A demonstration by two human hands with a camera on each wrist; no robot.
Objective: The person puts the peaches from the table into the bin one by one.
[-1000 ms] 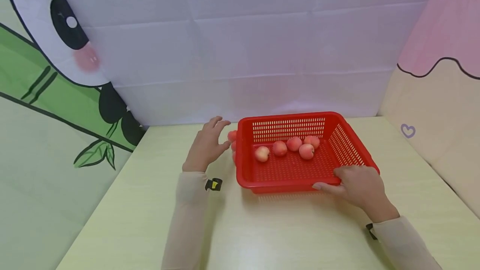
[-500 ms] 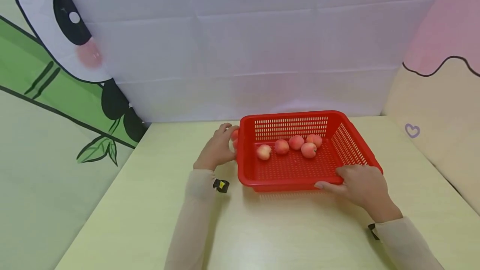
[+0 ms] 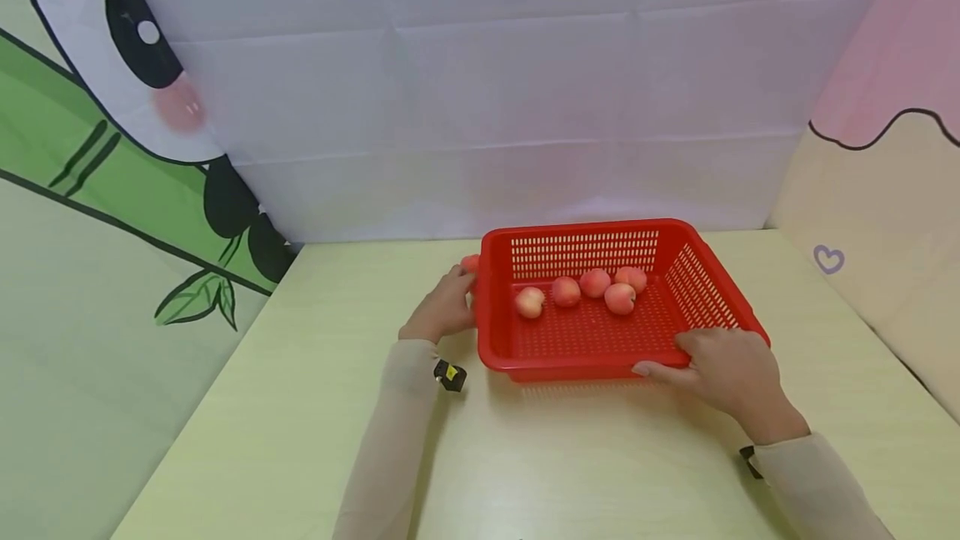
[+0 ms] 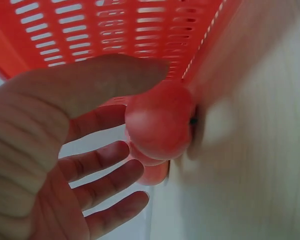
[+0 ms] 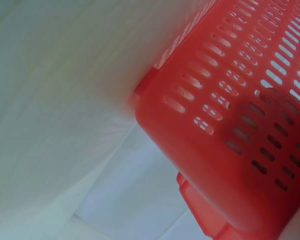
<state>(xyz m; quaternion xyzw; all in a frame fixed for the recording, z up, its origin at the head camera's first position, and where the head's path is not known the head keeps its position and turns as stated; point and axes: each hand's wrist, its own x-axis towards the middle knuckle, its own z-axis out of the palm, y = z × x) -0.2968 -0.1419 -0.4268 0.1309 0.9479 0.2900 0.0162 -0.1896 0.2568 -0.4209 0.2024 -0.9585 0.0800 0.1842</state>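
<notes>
A red plastic basket (image 3: 577,348) with slotted sides stands on the table. Inside it sit several small pinkish-red apples (image 3: 619,298), one of them paler and yellowish. My right hand (image 3: 731,373) grips the near right rim, thumb along the outside front. At the basket's left side my left hand (image 3: 444,307) reaches round a small red apple (image 4: 160,120) that rests on the table against the basket wall. Its thumb (image 4: 110,80) crosses the near side of that apple and the index finger passes behind it; the other fingers are spread. More red apples (image 4: 155,174) show beyond.
The pale wooden table (image 3: 300,440) meets a white cloth backdrop (image 3: 375,107) behind the basket. Printed cartoon panels (image 3: 885,232) stand at both sides. Black straps (image 3: 450,375) with small devices sit on the wrists.
My left hand has moved right and down, from beside the apples to round one of them at the basket's left wall. The right hand keeps its hold on the rim.
</notes>
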